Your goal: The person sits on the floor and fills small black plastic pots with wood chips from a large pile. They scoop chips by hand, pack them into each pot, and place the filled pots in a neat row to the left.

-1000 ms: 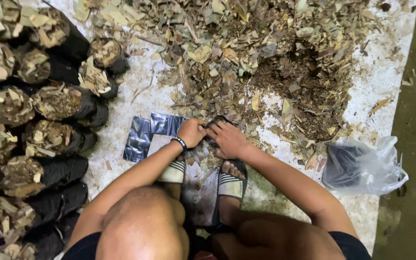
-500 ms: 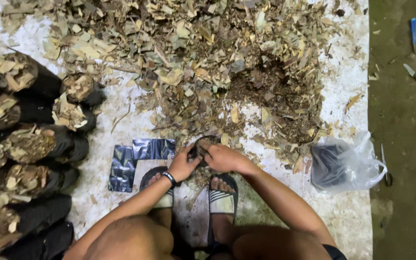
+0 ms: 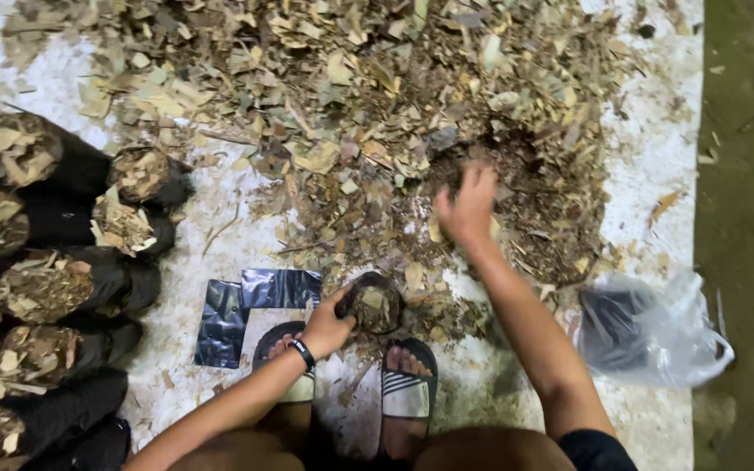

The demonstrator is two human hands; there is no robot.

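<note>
The left hand (image 3: 326, 328) is gripping the rim of a small black bag (image 3: 372, 303), partly filled, standing just beyond the sandals (image 3: 407, 388). The right hand (image 3: 467, 205), fingers spread and empty, is reaching far into the pile of dry leaves (image 3: 342, 96). Filling looks underway; scooping a handful seems called for.

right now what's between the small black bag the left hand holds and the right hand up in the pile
Head view: only loose dry leaf litter and wood chips on the white ground sheet separate the small black soil-filled bag, gripped by the left hand, from the right hand.
</note>
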